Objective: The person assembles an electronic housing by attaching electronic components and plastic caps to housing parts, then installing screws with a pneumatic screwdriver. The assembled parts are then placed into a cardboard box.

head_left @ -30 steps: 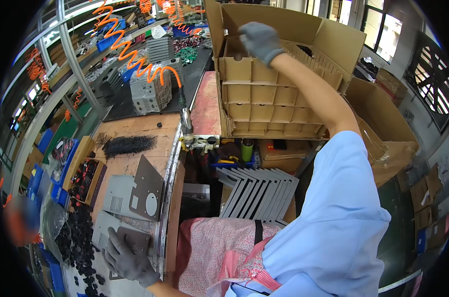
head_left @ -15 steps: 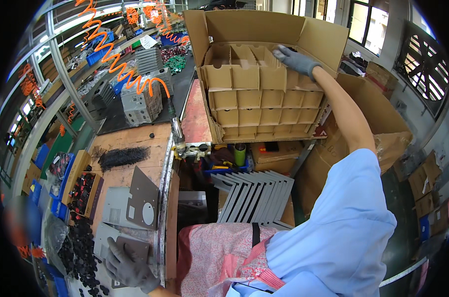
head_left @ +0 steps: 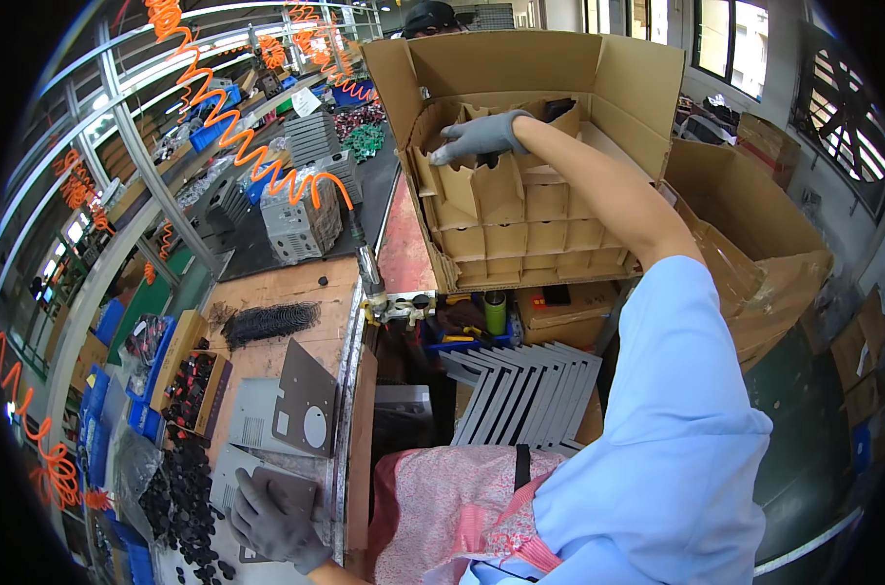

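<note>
My gloved right hand (head_left: 481, 138) reaches over a large open cardboard box (head_left: 511, 58). Its fingers stretch out and its fingertips reach the left part of the cardboard divider grid (head_left: 501, 195) in the box. The grid's top layer looks skewed and partly folded, and dark items show among its cells. On the workbench, my gloved left hand (head_left: 272, 517) lies with fingers spread on a flat grey metal panel (head_left: 296, 487). Just beyond it stands a bent grey metal panel (head_left: 308, 400) with a round hole and a square cutout.
Loose black parts (head_left: 184, 517) lie left of the panels. A pneumatic driver (head_left: 369, 273) hangs on an orange coiled hose beside the box. Grey metal frames (head_left: 530, 395) stand below the box. Another open carton (head_left: 754, 214) is at the right. A person's dark cap (head_left: 430, 17) shows behind.
My right hand has moved left and nearer across the box. The top divider layer has shifted and folded. My left hand stays on the panel while the whole view has shifted slightly.
</note>
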The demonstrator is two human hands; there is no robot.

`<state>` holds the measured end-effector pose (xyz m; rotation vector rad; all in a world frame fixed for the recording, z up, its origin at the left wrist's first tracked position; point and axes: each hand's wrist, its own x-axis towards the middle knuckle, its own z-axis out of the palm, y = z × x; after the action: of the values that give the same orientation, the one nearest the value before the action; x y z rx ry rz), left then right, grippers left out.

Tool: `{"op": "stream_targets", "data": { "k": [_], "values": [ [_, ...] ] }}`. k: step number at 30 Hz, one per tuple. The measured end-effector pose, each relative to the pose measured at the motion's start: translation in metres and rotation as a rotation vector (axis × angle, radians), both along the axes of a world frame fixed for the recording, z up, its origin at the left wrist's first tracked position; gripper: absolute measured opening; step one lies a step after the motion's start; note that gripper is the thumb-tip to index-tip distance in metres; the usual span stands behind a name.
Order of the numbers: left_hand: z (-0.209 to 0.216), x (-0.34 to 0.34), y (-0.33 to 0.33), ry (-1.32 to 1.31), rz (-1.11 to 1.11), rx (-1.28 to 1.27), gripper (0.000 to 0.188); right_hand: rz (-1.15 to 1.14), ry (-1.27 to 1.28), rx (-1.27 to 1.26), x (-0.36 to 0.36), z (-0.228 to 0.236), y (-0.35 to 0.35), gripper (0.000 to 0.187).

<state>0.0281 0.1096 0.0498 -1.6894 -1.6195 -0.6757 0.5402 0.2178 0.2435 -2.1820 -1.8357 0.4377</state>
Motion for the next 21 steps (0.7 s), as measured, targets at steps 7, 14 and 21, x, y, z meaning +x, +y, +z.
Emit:
{"op": "stream_targets", "data": {
  "k": [7,14,21],
  "values": [
    [0.001,0.000,0.002,-0.002,-0.019,0.017,0.041,-0.076,-0.150,0.056,-0.010,-0.002,0.003,0.038],
    [-0.001,-0.003,0.005,0.018,-0.040,0.050,0.041,-0.207,-0.336,0.250,0.026,-0.011,-0.013,0.021],
    [-0.004,-0.004,0.003,0.007,-0.055,0.068,0.039,-0.276,-0.869,0.389,0.031,-0.002,-0.037,0.021]
  ]
}}
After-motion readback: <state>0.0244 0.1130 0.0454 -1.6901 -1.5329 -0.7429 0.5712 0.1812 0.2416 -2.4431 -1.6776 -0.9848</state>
